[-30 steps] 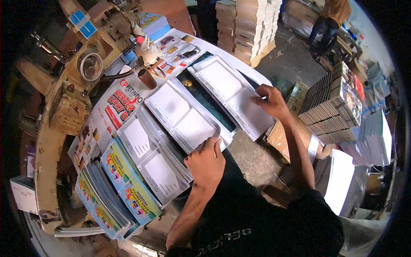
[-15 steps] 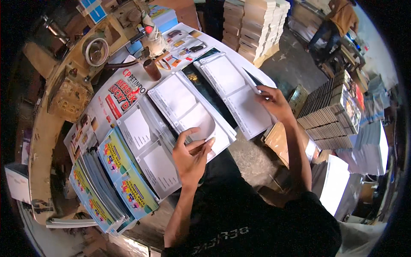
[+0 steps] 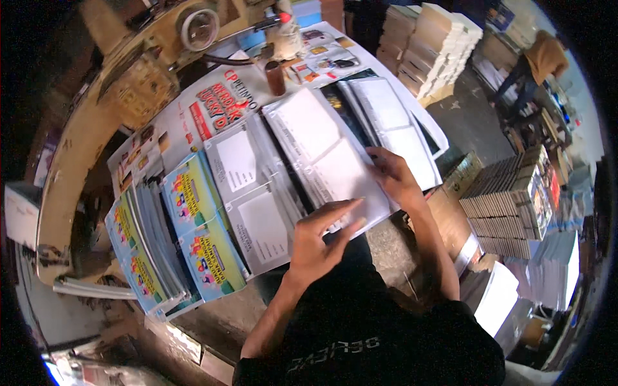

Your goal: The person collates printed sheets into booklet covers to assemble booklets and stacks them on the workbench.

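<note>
In the middle of the table lies a stack of white printed sheets (image 3: 315, 128), each with two framed panels. My left hand (image 3: 315, 248) is at the near end of this stack, with thumb and forefinger stretched and apart, slightly blurred. My right hand (image 3: 397, 180) has its fingers bent around the right edge of the top sheet (image 3: 364, 193), whose near corner looks raised. Beyond my right hand lies a second stack of white sheets (image 3: 405, 145). Left of the middle stack are more white sheets (image 3: 254, 222) and stacks of colourful yellow-and-blue covers (image 3: 199, 241).
A printed poster (image 3: 187, 128) covers the table. A brown cylinder (image 3: 275, 78) and a wrapped bottle (image 3: 285, 38) stand behind, by a beige machine (image 3: 145, 83). Book stacks (image 3: 505, 199) and paper piles (image 3: 438, 51) rise at the right. A person (image 3: 534, 64) bends at far right.
My right hand has moved from the right-hand stack to the middle stack's right edge. My left hand has spread from a pinch on the sheet's corner. The whole view has shifted.
</note>
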Available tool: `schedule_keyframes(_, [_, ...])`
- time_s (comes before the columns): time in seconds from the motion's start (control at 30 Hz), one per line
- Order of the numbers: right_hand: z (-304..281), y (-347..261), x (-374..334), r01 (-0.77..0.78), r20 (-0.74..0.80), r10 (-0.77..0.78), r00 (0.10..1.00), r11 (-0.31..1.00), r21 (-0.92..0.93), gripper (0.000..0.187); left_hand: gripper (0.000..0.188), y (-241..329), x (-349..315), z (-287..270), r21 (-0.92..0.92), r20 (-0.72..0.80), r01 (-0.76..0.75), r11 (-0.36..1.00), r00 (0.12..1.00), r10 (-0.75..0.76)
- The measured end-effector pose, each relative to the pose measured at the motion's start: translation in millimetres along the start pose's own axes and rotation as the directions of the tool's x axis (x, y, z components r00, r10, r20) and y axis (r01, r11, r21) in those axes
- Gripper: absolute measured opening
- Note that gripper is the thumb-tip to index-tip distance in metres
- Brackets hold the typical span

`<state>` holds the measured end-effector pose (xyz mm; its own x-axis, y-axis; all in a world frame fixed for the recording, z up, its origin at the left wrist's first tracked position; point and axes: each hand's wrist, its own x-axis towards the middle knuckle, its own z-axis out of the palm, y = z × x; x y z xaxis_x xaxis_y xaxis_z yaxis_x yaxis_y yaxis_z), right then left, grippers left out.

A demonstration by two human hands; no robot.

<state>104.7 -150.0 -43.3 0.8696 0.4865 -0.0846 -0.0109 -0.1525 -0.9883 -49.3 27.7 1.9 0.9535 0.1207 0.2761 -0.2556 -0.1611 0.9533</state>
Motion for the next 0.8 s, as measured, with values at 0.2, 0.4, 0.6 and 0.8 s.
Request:
schedule_keyframes(0.2, [-8,10,6,-0.267,-0.255,0.261,0.931,0.964,0.010,0.061,0.055,33,-38,-66,0.812,-0.052,0.153,0.564,0.980,-0.192])
schedule_keyframes(0.4, [14,-25,-1,-0.141,-0.194,0.124,0.973,0.987,-0.075,0.048,0.048,10,-62,-114,0.704,0.035,0.098,0.703,0.984,-0.172])
schedule_keyframes(0.6, [23,-46,-3,-0.091,-0.090,0.074,0.993,0.974,-0.208,0.047,0.013,7,-86,-102,0.140,-0.385,0.310,0.941,0.892,-0.237])
schedule_keyframes(0.8, [90,-53,-5,0.060,0.052,-0.051,0.997,0.983,-0.172,0.043,0.013,4,-89,-97,0.154,-0.340,0.179,0.972,0.933,-0.118])
